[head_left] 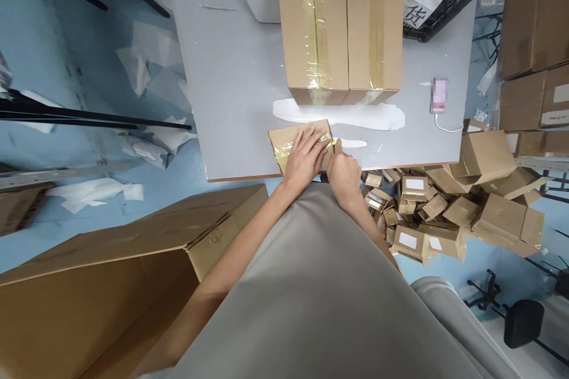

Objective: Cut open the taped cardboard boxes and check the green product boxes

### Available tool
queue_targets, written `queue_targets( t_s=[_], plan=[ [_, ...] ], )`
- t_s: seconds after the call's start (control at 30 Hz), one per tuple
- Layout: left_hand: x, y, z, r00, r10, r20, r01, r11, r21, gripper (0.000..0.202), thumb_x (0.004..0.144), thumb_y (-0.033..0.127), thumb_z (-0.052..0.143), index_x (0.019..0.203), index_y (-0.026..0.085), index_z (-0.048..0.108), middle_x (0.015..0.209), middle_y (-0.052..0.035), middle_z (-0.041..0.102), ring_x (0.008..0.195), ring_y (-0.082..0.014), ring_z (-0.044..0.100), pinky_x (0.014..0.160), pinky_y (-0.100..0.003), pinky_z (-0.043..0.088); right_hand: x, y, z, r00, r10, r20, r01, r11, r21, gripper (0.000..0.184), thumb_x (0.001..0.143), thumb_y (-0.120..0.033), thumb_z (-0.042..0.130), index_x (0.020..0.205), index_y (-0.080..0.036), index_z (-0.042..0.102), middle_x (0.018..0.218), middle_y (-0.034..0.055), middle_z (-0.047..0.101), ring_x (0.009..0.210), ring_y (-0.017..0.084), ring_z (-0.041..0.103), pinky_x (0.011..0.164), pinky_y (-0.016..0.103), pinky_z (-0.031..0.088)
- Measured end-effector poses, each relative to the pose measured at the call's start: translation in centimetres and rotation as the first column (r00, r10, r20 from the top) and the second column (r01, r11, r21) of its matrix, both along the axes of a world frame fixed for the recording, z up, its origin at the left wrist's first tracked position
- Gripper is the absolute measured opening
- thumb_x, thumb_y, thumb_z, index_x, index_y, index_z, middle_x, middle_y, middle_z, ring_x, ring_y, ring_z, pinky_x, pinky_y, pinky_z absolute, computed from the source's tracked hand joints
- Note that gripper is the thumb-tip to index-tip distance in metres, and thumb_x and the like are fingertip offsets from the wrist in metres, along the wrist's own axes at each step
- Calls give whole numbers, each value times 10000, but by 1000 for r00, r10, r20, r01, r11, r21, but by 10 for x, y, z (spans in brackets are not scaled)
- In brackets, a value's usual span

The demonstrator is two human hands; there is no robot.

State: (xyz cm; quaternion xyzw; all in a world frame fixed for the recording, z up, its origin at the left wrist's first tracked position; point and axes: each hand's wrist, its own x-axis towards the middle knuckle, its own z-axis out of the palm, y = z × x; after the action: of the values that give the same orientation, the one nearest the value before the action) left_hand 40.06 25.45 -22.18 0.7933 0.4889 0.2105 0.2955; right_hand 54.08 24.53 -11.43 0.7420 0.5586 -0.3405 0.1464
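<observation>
A small taped cardboard box (284, 141) lies at the near edge of the grey table (231, 89). My left hand (306, 157) rests flat on top of it, fingers stretched out over the clear tape. My right hand (343, 170) is at the box's right end with the fingers curled and the thumb pressed against the box's side, by a bit of yellowish tape. What the right fingers hold, if anything, is hidden.
Two larger taped boxes (342, 32) stand side by side further back on the table, with a black crate (438, 12) behind. A phone (440, 95) on a cable lies at the right. Several small boxes (444, 213) are heaped on the floor right; a big open carton (111, 284) stands left.
</observation>
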Motion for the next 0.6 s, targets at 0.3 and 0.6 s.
queue_targets(
  t_s=[0.3, 0.6],
  plan=[
    [1, -1, -5, 1000, -5, 2, 5, 1000, 10, 365, 1199, 341, 456, 1431, 266, 728, 1644, -114, 678, 1692, -327, 471, 1434, -694, 303, 1, -8, 9, 998, 25, 52, -24, 999, -23, 525, 1199, -186, 387, 1708, -82, 466, 1279, 253, 820, 1208, 313, 824, 1018, 385, 628],
    [3, -4, -9, 1000, -26, 6, 26, 1000, -13, 392, 1211, 364, 427, 1461, 286, 719, 1677, -103, 654, 1700, -320, 458, 1448, -680, 261, 1, -18, 3, 996, 31, 83, -29, 999, -23, 503, 1190, -154, 327, 1661, -93, 493, 1277, 236, 825, 1210, 302, 823, 1013, 373, 617]
  ],
)
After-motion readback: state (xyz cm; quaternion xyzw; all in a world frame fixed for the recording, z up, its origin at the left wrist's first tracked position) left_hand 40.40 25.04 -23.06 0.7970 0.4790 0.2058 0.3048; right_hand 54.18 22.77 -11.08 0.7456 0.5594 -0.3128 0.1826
